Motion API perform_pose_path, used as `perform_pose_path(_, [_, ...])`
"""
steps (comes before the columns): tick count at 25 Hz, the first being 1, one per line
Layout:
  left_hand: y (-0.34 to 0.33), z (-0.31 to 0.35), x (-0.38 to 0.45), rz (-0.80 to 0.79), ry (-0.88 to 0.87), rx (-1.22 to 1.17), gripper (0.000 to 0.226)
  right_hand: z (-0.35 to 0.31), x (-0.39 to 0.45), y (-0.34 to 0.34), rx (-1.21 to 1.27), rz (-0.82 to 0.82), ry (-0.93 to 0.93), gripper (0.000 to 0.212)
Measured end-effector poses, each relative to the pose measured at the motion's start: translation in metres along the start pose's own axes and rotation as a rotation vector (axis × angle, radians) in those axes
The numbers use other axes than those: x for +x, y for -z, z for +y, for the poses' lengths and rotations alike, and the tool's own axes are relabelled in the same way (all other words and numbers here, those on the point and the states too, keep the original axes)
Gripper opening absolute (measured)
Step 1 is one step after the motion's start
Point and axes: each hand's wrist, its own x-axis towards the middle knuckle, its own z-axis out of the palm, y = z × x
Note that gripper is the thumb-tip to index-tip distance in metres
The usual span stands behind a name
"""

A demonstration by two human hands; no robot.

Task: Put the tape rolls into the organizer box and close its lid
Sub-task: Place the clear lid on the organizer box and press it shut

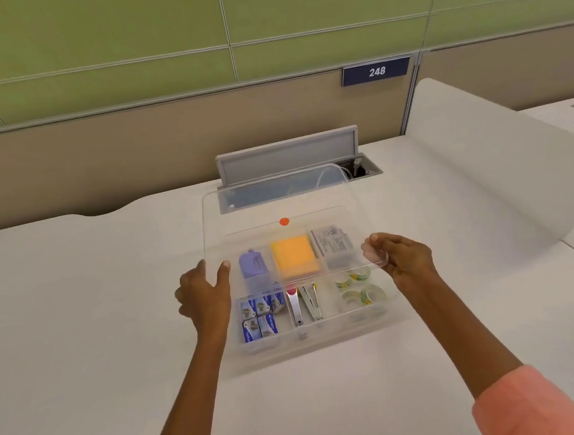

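A clear organizer box (pixel 323 346) sits on the white desk in front of me. Several clear tape rolls (pixel 359 287) lie in its front right compartment. The transparent lid (pixel 277 201), marked with a red dot, is held tilted above the box, its front edge raised over the back compartments. My left hand (pixel 204 292) grips the lid's front left corner with thumb on top. My right hand (pixel 402 256) pinches the lid's front right corner.
The box also holds small blue boxes (pixel 259 317), a stapler and metal tool (pixel 304 301), orange sticky notes (pixel 294 259), a purple item (pixel 252 263) and a labelled packet (pixel 334 244). Behind stands an open grey cable hatch (pixel 287 152). A white divider (pixel 481 167) rises on the right.
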Motion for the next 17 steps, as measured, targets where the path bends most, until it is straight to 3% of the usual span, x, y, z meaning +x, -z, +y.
perform_pose_path(3, [-0.005,-0.02,-0.01,-0.072,0.071,-0.175,0.045,0.011,0.003,0.007,-0.122,0.045,0.021,0.014])
perform_pose_path(9, [-0.016,-0.04,-0.031,-0.06,0.133,-0.252,0.038,0.024,0.002,0.019,-0.533,0.24,0.203,0.02])
perform_pose_path(17, [-0.012,-0.05,-0.039,-0.117,0.229,-0.416,0.036,0.042,-0.003,0.044,-0.447,0.204,0.104,0.026])
